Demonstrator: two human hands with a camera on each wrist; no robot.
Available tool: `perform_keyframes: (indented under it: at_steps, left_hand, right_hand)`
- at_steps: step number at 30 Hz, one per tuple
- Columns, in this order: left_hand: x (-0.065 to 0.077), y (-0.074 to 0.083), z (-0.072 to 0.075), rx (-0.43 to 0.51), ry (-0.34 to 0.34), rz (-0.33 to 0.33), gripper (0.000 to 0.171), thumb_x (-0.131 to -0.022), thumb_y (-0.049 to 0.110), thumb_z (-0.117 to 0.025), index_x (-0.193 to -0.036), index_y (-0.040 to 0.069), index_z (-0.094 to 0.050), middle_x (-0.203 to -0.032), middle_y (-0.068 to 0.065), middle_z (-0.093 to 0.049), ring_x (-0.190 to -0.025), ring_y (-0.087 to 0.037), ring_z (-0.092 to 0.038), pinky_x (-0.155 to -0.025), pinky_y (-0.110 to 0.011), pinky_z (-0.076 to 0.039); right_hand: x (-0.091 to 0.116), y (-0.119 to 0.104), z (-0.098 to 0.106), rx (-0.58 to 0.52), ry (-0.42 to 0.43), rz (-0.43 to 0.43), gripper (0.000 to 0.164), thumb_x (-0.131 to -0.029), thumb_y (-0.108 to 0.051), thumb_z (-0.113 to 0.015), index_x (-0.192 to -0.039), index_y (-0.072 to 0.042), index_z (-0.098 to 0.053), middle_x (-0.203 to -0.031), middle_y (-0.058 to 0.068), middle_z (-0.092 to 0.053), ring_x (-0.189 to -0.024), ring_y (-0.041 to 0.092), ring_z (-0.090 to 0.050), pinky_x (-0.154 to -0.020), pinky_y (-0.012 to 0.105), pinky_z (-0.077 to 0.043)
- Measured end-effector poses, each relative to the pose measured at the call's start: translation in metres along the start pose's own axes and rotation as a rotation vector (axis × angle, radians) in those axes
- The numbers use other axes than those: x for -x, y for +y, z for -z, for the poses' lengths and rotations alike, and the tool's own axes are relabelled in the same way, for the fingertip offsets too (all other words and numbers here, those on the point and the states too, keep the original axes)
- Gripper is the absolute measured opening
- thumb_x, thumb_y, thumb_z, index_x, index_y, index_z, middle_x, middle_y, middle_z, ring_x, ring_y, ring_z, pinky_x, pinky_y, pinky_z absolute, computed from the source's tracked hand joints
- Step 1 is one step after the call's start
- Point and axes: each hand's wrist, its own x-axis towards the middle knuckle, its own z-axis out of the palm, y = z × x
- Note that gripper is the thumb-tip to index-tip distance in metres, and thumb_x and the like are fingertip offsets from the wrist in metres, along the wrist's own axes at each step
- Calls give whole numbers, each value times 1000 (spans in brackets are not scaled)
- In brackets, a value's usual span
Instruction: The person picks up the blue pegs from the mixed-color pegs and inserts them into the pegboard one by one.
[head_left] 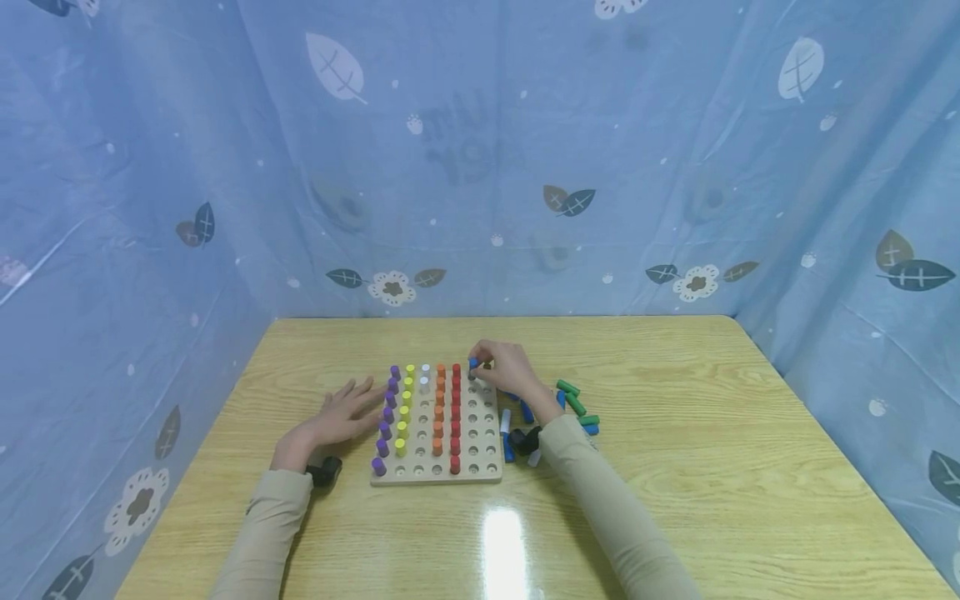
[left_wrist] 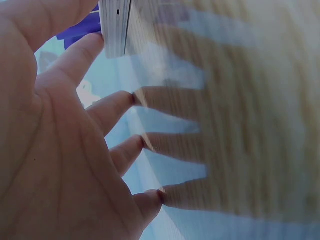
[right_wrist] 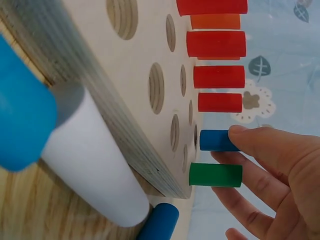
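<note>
Over the pegboard's [head_left: 480,478] far right corner, the right hand [head_left: 508,367] pinches a blue peg [right_wrist: 214,140] upright, long axis square to the holed face; whether its lower end is seated is hard to tell. The left hand [head_left: 343,417] lies spread beside the pegboard's left edge.

The bench [head_left: 712,467] has a glossy, pale yellow wood-grain top, with a bright patch of glare [head_left: 504,550] at about five o'clock from the pegboard [head_left: 438,481], which lies flat on it. Taking that board as the clock's centre, with twelve at the far edge, loose pegs lie toward three o'clock: three green pegs [head_left: 575,404] between two and three, several blue pegs [head_left: 527,412] scattered nearer, and a white peg [head_left: 506,421] close to the board's edge. At nine o'clock, the left hand [head_left: 345,418] rests its fingertips on the surface.
</note>
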Motion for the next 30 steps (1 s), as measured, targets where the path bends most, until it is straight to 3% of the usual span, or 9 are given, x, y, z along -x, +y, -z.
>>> perform_keyframes:
  at_steps: [6,15,30]
  left_hand:
    - [0,0,1,5,-4,6,59,-96,43,-44,-146,18,-28,-153,-21,-12,-138,-49,-1,-103,-70,8]
    - [-1,-3,-2,-8,0,3,59,-96,44,-43,-147,18,-27,-153,-20,-12,-138,-48,0,-103,-70,8]
    - [0,-1,-1,-1,2,8,60,-95,46,-44,-146,18,-29,-153,-20,-13,-138,-48,-1,-103,-70,7]
  right_hand:
    - [-1,0,-3,17,4,-1,19,-84,-18,-69,-102,-11,-64,-96,3,-71,-90,21,-64,-90,45,-44]
    - [-3,1,-5,-13,-24,-36,20,-85,-18,-68,-104,-12,-64,-98,2,-70,-95,22,-62,-101,52,-32]
    - [-1,-1,-6,-2,-29,-35,19,-85,-18,-68,-102,-13,-64,-96,1,-70,-95,20,-63,-102,51,-32]
